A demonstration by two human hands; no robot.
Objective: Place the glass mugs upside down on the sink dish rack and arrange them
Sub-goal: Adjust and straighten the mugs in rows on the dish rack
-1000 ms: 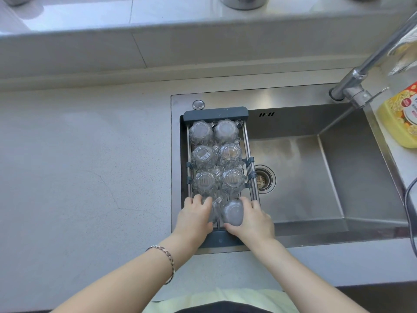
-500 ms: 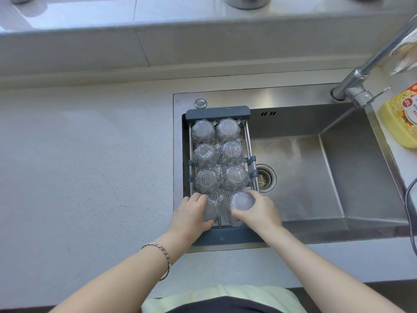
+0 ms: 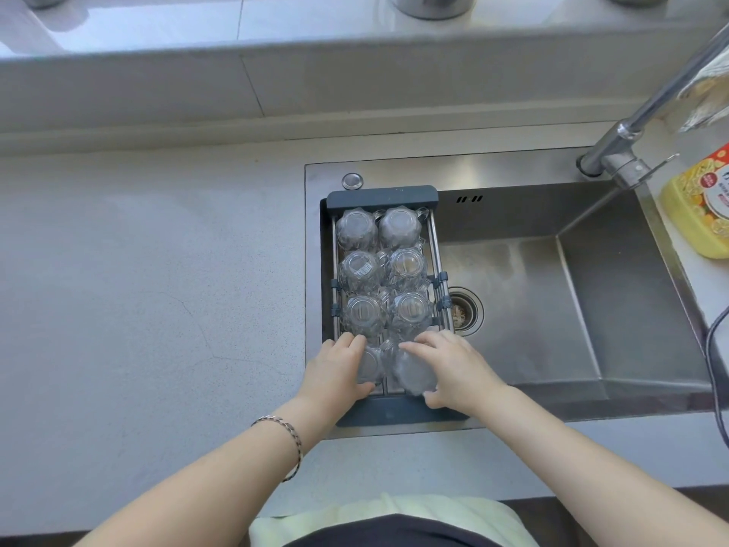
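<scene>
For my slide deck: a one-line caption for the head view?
Both hands, left hand and right hand, seat the nearest glass mugs in the sink dish rack.

A single head-worn view looks steeply down from close above, facing the wall at 12 o'clock; the sink (image 3: 513, 294) fills centre-right, the tabletop (image 3: 150, 290) the 9 o'clock side.

faucet (image 3: 651, 108) spout cut off, detergent bottle (image 3: 698, 207) cropped

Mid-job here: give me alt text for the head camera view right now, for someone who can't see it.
Both hands grip the two nearest glass mugs, left hand on one, right hand on the other, on a dish rack spanning the sink. Six more mugs stand upside down in pairs behind them.
</scene>
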